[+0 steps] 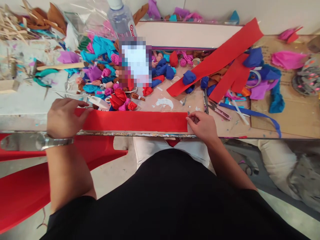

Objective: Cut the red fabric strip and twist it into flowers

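A long strip of red crepe paper [137, 121] lies flat along the table's front edge. My left hand [66, 115], with a metal watch at the wrist, is closed on its left end, thumb against the bent fingers. At the other end, my right hand [203, 125] pinches the corner between thumb and fingertips. Just beyond the strip are red rolled paper flowers [118, 98] and a glue gun [98, 101], partly covered. Farther right, a longer red strip [217, 58] lies slanted over other red pieces.
Many coloured paper flowers are heaped mid-table behind a clear bottle [122, 20] and a blurred bright device [138, 63]. Scissors [220, 110] and a blue strip [252, 115] lie to the right. Green-handled pliers [42, 80] rest at left. A red chair [25, 190] stands below.
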`<state>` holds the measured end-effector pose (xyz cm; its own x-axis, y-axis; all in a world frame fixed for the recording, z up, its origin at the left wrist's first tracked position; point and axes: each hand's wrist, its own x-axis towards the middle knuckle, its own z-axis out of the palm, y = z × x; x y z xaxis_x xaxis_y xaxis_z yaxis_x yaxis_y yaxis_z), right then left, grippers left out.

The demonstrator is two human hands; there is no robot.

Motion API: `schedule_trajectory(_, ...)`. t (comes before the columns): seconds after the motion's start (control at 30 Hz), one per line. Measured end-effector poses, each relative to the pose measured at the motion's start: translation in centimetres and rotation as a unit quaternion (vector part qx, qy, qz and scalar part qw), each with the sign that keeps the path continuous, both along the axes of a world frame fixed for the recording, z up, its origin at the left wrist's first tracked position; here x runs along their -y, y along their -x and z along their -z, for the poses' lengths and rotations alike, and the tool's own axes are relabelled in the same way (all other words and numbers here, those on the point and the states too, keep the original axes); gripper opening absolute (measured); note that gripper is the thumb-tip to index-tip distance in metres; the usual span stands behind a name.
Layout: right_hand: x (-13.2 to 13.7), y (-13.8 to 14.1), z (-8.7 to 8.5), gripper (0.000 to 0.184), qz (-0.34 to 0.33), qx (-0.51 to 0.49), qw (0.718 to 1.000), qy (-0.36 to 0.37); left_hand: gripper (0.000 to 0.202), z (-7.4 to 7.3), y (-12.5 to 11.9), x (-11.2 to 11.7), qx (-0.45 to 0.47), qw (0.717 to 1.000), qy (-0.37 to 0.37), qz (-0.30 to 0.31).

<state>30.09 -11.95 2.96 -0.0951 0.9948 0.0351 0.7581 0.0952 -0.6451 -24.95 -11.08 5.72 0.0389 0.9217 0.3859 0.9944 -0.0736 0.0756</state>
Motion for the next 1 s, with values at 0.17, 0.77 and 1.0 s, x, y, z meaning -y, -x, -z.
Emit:
schedule_trajectory(0.17, 0.0, 0.1, -0.2, 0.018, -0.012, 0.001, 1.000, 0.004, 0.039, -0.9, -2.8, 1.2, 0.005, 0.997, -0.074, -0.006)
schedule_trajectory(0.77, 1.5, 0.7, 0.8, 0.027, -0.103, 0.092, 0.986, -0.092, 0.067, 1.4, -30.7, 4.3, 0.083, 0.934, 0.194, 0.287)
schedule_trajectory(1.0, 1.4, 0.9, 0.7, 0.026, -0.105, 0.100, 0.985, -0.093, 0.065, 1.4, -30.9, 3.0, 0.076, 0.930, 0.205, 0.297)
